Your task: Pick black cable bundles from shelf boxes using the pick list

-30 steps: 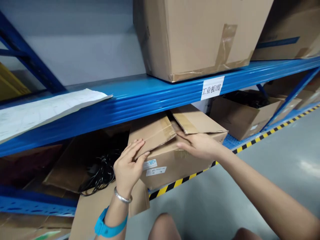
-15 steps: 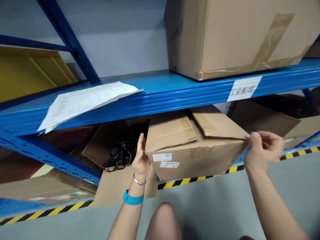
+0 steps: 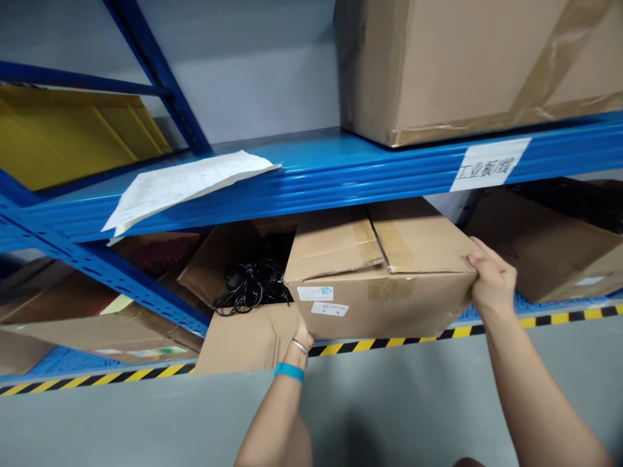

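Note:
A cardboard box with two white labels on its front juts out over the lower shelf's edge, its top flaps folded down. My right hand grips its right side near the top front corner, thumb at the edge and fingers behind. At the lower left front corner is my left hand, its fingers hidden under or behind the box. Left of the box, black cables lie in an open carton with its front flap hanging down.
Above runs a blue shelf beam with a paper label. A paper sheet overhangs it. A large carton stands on that shelf. Another open carton sits at the right. Yellow-black tape marks the lower edge.
My left hand has gone from beside the box's left side down to its lower corner. My right hand has moved from the flap edge onto the right side. The right flap now lies flatter.

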`<action>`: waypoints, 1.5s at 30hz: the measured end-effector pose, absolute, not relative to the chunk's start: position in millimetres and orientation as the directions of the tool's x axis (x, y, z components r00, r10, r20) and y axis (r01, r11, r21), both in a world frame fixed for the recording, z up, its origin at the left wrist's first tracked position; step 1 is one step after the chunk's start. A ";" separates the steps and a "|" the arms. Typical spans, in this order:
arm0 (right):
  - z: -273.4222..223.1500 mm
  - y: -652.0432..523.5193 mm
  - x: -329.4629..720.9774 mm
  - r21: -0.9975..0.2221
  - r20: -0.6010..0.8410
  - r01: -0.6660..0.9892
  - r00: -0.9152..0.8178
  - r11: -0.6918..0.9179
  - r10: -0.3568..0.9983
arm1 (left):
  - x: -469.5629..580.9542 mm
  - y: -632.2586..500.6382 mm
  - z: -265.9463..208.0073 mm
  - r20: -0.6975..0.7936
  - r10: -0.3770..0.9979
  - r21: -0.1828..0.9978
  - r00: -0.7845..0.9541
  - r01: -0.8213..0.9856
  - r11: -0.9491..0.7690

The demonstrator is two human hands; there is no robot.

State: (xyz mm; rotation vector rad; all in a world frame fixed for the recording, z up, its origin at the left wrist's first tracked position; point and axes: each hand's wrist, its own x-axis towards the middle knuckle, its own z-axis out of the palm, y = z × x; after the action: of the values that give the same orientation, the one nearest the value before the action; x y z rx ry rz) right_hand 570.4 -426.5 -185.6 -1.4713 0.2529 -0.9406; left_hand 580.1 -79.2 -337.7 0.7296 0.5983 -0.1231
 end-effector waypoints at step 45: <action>-181.8 -444.1 577.0 -0.862 0.460 0.478 0.598 -0.169 -0.656 | 552.5 -101.7 -342.7 -0.479 0.163 0.669 0.863 0.238 0.704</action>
State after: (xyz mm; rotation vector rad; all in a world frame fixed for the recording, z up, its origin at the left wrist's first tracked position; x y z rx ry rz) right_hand 577.0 -444.1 -181.8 -1.4220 0.1633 -1.0093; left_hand 552.5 -101.7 -342.7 0.7993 0.5430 -0.0442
